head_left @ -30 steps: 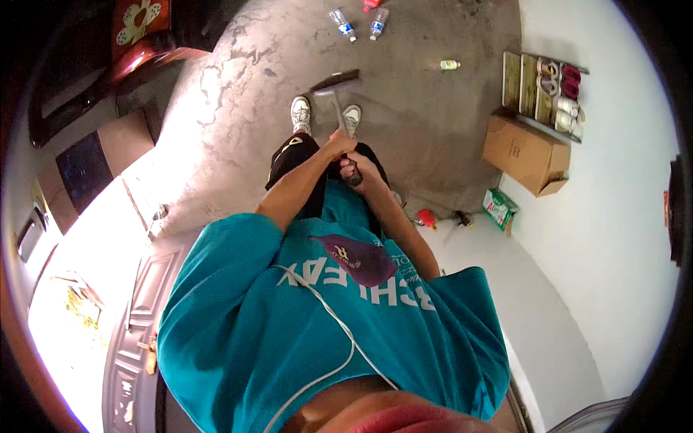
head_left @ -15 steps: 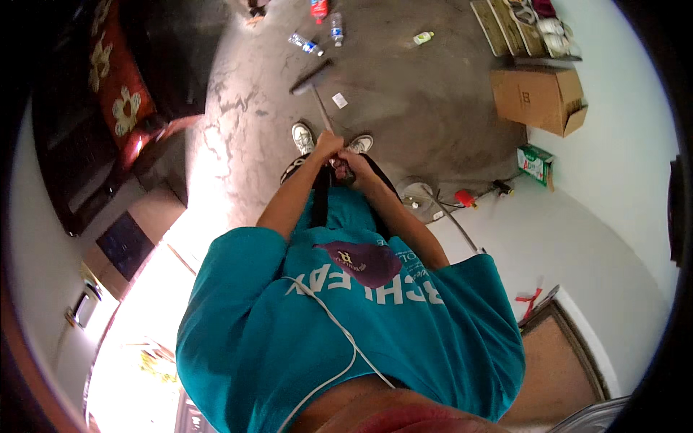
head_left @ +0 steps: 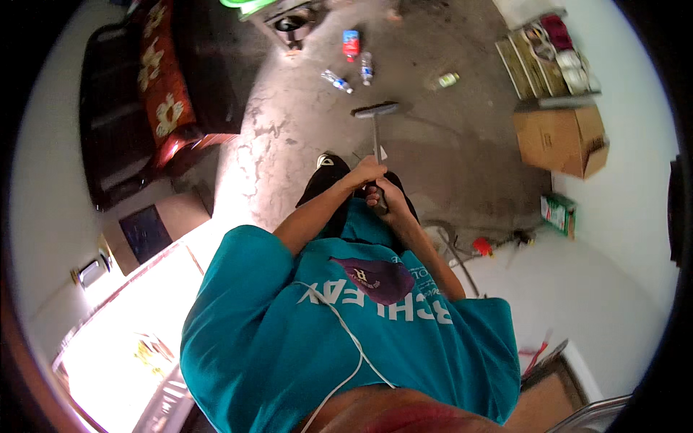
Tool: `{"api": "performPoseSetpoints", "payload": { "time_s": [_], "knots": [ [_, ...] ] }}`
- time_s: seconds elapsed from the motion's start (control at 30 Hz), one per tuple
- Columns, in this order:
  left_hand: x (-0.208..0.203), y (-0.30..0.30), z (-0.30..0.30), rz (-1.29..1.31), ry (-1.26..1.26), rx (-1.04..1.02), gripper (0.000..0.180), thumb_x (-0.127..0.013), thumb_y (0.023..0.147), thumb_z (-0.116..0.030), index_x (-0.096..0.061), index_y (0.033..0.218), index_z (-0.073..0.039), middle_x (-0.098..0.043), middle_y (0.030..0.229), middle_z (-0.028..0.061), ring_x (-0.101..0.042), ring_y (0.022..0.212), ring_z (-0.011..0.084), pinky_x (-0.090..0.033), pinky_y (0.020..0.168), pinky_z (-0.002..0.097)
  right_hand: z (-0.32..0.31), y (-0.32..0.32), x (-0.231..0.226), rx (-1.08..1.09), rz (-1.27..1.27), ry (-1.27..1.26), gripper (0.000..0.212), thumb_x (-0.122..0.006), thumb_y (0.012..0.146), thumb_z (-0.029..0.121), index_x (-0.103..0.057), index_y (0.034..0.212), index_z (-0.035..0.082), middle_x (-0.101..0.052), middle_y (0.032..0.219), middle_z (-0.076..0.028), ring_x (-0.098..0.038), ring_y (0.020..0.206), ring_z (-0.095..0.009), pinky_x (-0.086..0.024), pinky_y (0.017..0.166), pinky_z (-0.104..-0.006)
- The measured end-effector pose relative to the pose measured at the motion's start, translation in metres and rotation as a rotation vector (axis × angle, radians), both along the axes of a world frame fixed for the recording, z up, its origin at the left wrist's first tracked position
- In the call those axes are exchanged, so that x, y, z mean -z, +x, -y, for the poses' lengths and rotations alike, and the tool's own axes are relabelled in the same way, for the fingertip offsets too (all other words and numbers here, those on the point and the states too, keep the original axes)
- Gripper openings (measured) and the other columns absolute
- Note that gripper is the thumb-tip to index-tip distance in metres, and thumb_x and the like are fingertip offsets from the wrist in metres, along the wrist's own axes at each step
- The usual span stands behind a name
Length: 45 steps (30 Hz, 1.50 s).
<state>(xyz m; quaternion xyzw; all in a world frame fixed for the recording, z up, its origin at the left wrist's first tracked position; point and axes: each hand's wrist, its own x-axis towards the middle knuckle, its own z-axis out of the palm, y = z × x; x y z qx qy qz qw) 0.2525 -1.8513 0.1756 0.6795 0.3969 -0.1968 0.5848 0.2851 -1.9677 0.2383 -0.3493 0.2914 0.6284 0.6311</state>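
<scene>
Swung rightward over the past half second, the broom (head_left: 377, 110) points nearly straight ahead, its head just short of two clear bottles (head_left: 367, 68) on the floor (head_left: 455, 144). The left hand (head_left: 369, 171) is wrapped around the shaft and the right hand (head_left: 389, 197) around its end, a spread likely meant for steering; a white scrap (head_left: 383, 151) beside the shaft is hard to identify, and bristle contact cannot be told.
</scene>
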Motion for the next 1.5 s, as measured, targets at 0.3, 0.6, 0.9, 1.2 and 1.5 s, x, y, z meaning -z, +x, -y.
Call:
{"api": "performPoseSetpoints", "payload": {
  "time_s": [0.3, 0.6, 0.9, 1.2, 1.5],
  "knots": [
    [-0.029, -0.045, -0.086, 0.070, 0.039, -0.235, 0.035, -0.057, 0.068, -0.022, -0.057, 0.065, 0.013, -0.057, 0.059, 0.0225, -0.061, 0.053, 0.0286, -0.047, 0.046, 0.0384, -0.084, -0.008, -0.030, -0.301, 0.036, 0.119, 0.011, -0.045, 0.091, 0.016, -0.044, 0.087, 0.005, -0.047, 0.067, -0.004, -0.044, 0.050, -0.011, -0.038, 0.043, -0.0233],
    [-0.026, -0.155, -0.198, 0.189, 0.009, -0.759, 0.033, -0.057, 0.070, -0.021, -0.058, 0.065, 0.012, -0.057, 0.054, 0.0162, -0.059, 0.048, 0.0219, -0.047, 0.044, 0.0344, -0.226, -0.091, -0.045, -0.688, 0.220, 0.122, 0.015, -0.050, 0.089, 0.019, -0.047, 0.087, 0.005, -0.046, 0.067, -0.002, -0.044, 0.050, -0.009, -0.036, 0.040, -0.0218],
    [-0.031, -0.208, -0.312, 0.210, 0.137, -0.929, 0.037, -0.060, 0.069, -0.026, -0.059, 0.069, 0.011, -0.056, 0.056, 0.0193, -0.060, 0.057, 0.0240, -0.045, 0.053, 0.0383, -0.364, -0.133, -0.058, -0.863, 0.337, 0.148, 0.009, -0.051, 0.089, 0.019, -0.046, 0.090, 0.012, -0.047, 0.064, -0.002, -0.046, 0.047, -0.012, -0.039, 0.039, -0.0274],
    [-0.013, -0.215, -0.493, 0.176, 0.122, -0.950, 0.035, -0.060, 0.072, -0.026, -0.061, 0.072, 0.009, -0.058, 0.059, 0.0140, -0.056, 0.056, 0.0156, -0.044, 0.052, 0.0354, -0.551, -0.136, -0.033, -0.884, 0.288, 0.148, 0.008, -0.050, 0.090, 0.016, -0.044, 0.086, 0.013, -0.048, 0.065, -0.001, -0.046, 0.049, -0.010, -0.037, 0.042, -0.0242],
    [-0.031, -0.198, -0.692, 0.364, 0.083, -1.102, 0.026, -0.058, 0.073, -0.017, -0.056, 0.061, 0.006, -0.051, 0.053, 0.0023, -0.046, 0.050, 0.0100, -0.037, 0.045, 0.0311, -0.758, -0.120, -0.038, -0.894, 0.212, 0.099, 0.013, -0.054, 0.086, 0.013, -0.042, 0.091, 0.013, -0.048, 0.063, -0.004, -0.046, 0.047, -0.013, -0.041, 0.041, -0.0291]
  ]
}}
